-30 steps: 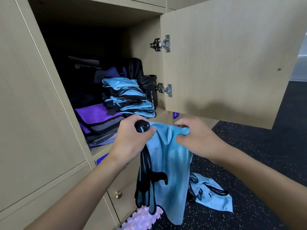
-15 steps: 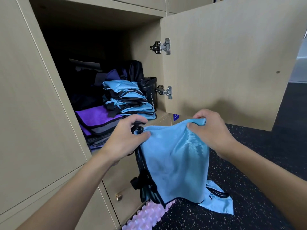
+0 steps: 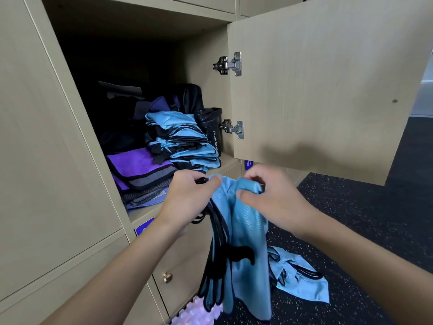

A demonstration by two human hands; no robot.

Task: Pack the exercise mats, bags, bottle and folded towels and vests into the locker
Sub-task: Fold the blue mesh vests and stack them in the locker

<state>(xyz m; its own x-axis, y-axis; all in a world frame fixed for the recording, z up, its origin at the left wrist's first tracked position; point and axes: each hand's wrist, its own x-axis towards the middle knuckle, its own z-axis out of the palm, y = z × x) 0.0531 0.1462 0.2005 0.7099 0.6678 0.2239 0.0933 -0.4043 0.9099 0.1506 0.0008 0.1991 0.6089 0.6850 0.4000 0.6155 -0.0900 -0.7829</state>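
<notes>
Now both hands' fingers (image 3: 216, 181) pinch the hanging blue vest's (image 3: 248, 242) top edge.

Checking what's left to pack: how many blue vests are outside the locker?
2. The held vest hangs from the left hand and right hand before the locker; the floor vest lies crumpled on the floor. More may lie out of view.

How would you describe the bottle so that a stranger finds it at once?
Look into the open locker, by the lower door hinge. The bottle stands upright there, just right of the stack of folded blue vests. It is the only black cylinder, with white letters running up its side.
</notes>
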